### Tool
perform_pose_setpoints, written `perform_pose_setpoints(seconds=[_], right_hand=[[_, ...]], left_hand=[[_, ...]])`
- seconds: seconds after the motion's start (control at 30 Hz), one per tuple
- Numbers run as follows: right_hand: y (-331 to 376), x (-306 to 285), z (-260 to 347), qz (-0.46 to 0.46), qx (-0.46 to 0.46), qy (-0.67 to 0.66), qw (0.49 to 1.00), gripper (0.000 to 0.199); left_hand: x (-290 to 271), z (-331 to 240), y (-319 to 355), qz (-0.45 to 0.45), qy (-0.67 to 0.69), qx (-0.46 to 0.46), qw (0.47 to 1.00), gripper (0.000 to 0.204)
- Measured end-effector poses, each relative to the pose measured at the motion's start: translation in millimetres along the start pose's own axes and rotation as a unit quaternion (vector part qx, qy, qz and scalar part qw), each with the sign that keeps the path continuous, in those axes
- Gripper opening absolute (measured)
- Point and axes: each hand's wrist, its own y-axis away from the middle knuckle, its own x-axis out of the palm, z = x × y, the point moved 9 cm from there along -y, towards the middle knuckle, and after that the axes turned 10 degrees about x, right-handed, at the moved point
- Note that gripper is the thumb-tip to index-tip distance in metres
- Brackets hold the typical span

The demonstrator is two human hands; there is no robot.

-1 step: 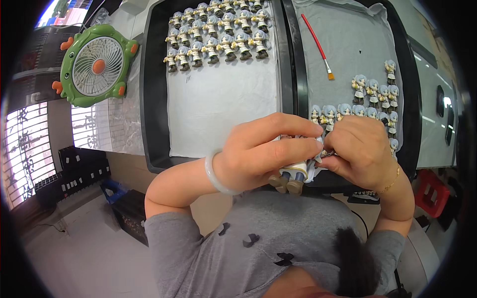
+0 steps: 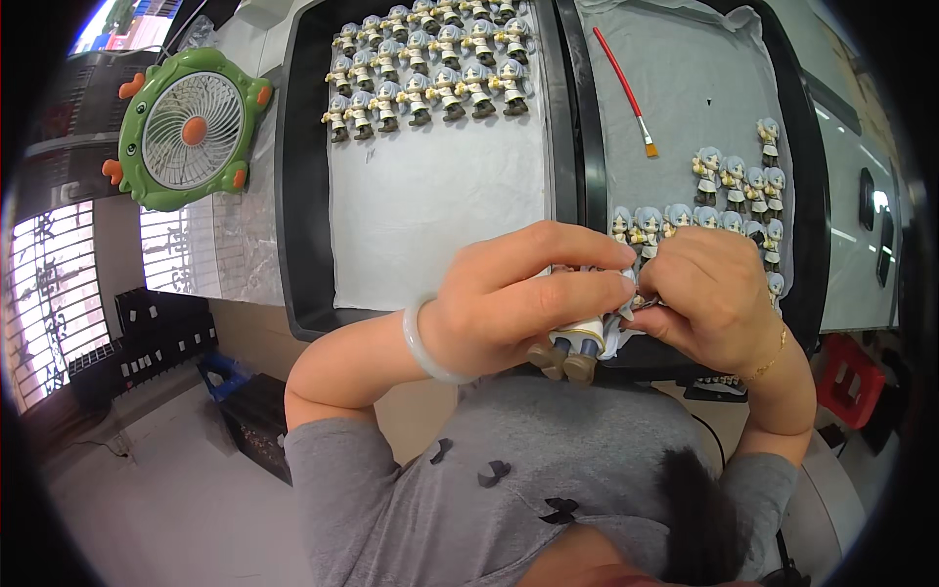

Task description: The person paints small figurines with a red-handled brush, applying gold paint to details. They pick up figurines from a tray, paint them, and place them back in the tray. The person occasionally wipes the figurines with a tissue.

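My left hand (image 2: 533,293) is closed around a small figurine (image 2: 590,335) with a white outfit, blue-grey legs and brown boots. It lies tilted, boots pointing toward me, and my fingers cover most of its upper body. Against its head end, my right hand (image 2: 712,293) is closed with thumb and forefinger pinched together. What sits between those fingertips is hidden. Behind my right hand, several matching pale-haired figurines (image 2: 649,223) stand in rows on the cloth-lined right tray (image 2: 804,264).
In the left black tray (image 2: 311,196), several more figurines (image 2: 447,90) lie in rows at the far end of a white sheet. A red-handled brush (image 2: 624,83) rests in the right tray. A green frog-like fan (image 2: 196,129) stands at left. A red stool (image 2: 849,380) is at lower right.
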Motion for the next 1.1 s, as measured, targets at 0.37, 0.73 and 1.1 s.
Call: perform_pose_setpoints(seconds=[0.37,0.73,1.1], right_hand=[[-0.3,-3.1,1.2,-0.018,0.004,0.020,1.000,0.031],[0.2,-2.2,1.2,-0.002,0.004,0.017,1.000,0.031],[-0.1,-1.4,0.7,0.000,0.007,0.013,1.000,0.031]], left_hand=[[-1.8,-1.3,-2.3,-0.008,0.005,0.004,1.000,0.033],[-1.0,-1.6,-1.0,0.003,-0.001,-0.004,1.000,0.031],[-1.0,-2.7,-1.0,0.010,-0.011,-0.001,1.000,0.030]])
